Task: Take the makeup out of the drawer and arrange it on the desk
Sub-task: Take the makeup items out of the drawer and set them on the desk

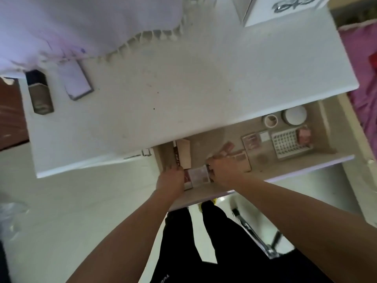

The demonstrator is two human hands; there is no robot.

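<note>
Pickup step: left hand (171, 177) and right hand (223, 170) in the open drawer (306, 163), right fingers (211, 162) curled on a palette (197, 175), left grip unclear; next, likely lift it onto the table (183, 88) near the bottle (39, 92).

One desk (183, 88), one open drawer (206, 144). Far left on desk: one bottle (40, 94), one case (78, 83). Far right in drawer: two jars (270, 120) (294, 116).

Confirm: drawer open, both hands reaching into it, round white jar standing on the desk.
One error: the head view shows the round white jar inside the open drawer, not on the desk. Left hand and right hand reach in.
</note>
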